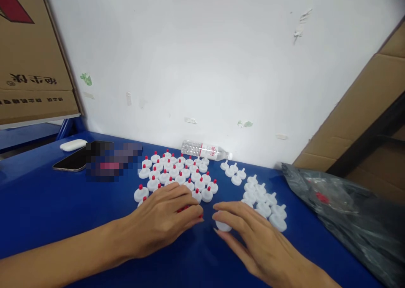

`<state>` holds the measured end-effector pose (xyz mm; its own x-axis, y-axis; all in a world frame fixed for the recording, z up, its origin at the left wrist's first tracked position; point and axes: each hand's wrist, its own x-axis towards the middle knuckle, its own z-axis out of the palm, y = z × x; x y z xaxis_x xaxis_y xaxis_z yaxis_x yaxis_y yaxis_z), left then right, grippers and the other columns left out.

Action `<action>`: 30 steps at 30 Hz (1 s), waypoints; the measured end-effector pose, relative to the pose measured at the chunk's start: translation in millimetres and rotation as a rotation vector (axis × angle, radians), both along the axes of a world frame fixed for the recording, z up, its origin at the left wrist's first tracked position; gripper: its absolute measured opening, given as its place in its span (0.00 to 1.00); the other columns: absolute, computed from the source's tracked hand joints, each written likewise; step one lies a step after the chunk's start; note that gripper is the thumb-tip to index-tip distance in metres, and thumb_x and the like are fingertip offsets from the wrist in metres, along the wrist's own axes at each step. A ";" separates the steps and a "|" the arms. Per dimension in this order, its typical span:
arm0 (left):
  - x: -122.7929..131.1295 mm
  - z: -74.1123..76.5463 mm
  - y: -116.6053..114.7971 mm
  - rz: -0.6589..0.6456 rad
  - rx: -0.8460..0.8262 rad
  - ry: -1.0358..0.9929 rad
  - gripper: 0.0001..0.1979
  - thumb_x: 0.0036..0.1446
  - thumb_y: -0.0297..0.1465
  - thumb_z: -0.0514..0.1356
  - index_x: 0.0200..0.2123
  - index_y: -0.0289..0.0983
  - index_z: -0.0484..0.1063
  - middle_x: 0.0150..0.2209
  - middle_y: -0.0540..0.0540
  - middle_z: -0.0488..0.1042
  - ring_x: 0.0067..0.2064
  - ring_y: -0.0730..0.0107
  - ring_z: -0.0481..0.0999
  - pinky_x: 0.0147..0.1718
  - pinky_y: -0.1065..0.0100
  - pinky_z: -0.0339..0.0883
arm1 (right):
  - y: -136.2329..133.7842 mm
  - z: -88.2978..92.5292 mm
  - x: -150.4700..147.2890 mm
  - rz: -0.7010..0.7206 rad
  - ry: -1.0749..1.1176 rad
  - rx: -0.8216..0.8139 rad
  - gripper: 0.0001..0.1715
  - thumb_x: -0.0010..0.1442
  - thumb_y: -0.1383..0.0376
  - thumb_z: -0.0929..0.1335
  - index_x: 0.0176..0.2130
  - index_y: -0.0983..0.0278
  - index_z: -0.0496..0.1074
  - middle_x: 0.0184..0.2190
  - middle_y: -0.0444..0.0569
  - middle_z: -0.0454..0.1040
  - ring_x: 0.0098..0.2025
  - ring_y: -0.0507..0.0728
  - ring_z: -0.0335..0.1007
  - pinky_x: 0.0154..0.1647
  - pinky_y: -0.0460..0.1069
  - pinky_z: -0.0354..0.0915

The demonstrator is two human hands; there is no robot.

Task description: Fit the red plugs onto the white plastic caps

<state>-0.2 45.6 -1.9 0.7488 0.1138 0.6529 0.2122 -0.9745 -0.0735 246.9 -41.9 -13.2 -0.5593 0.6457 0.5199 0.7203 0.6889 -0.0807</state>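
My right hand (249,233) grips a white bottle cap (223,226) between thumb and fingers. The top of this cap is hidden by the fingers. My left hand (167,210) is closed in a pinch to the left of it, with a small red tip cap (200,216) showing at its fingertips. Behind and partly under the left hand stand several white spout caps with red tips (180,178). Beyond my right hand, several white spout caps without red tips (262,208) stand in a slanting group. A short gap separates the two hands.
A clear plastic bottle (205,150) lies against the white wall (202,68). Left on the blue table (104,212) are a phone (71,159) and a white oval case (73,145). A dark plastic bag (344,220) covers the right side. Cardboard boxes (34,60) flank both sides.
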 end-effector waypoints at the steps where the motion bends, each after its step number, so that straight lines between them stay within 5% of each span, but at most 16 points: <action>1: 0.3 -0.8 0.1 -0.010 0.002 -0.004 0.03 0.68 0.27 0.59 0.41 0.35 0.73 0.34 0.48 0.77 0.36 0.68 0.74 0.36 0.65 0.67 | -0.2 -1.4 -1.2 0.009 0.023 0.006 0.21 0.69 0.70 0.65 0.59 0.62 0.62 0.52 0.53 0.73 0.53 0.56 0.72 0.53 0.51 0.72; 9: 1.2 -7.2 -2.2 -0.070 0.013 -0.015 0.03 0.67 0.27 0.61 0.40 0.34 0.73 0.32 0.47 0.77 0.35 0.67 0.73 0.34 0.65 0.66 | 1.1 -4.6 -7.6 0.064 0.073 0.044 0.23 0.67 0.71 0.67 0.60 0.64 0.61 0.48 0.51 0.77 0.49 0.55 0.75 0.49 0.50 0.74; 17: 2.1 -9.0 -5.4 -0.051 0.002 -0.009 0.02 0.67 0.26 0.60 0.40 0.34 0.73 0.33 0.47 0.76 0.34 0.68 0.72 0.33 0.65 0.64 | -1.9 0.1 -11.4 0.064 0.033 0.121 0.15 0.71 0.67 0.64 0.56 0.65 0.63 0.49 0.53 0.79 0.47 0.55 0.76 0.48 0.50 0.74; 26: 4.4 -9.2 -10.1 -0.021 0.010 0.034 0.06 0.69 0.29 0.58 0.39 0.33 0.72 0.32 0.47 0.74 0.34 0.66 0.69 0.32 0.63 0.60 | -6.0 -0.8 -15.2 0.093 0.070 0.098 0.02 0.71 0.68 0.63 0.44 0.62 0.65 0.43 0.51 0.79 0.41 0.54 0.77 0.44 0.50 0.74; 30: 6.4 -10.3 -12.1 -0.045 -0.011 0.086 0.09 0.70 0.27 0.56 0.35 0.33 0.71 0.29 0.48 0.70 0.31 0.67 0.65 0.30 0.63 0.58 | -7.0 -5.6 -14.3 0.109 0.058 0.093 0.05 0.70 0.70 0.64 0.39 0.62 0.65 0.44 0.51 0.78 0.42 0.55 0.75 0.43 0.51 0.73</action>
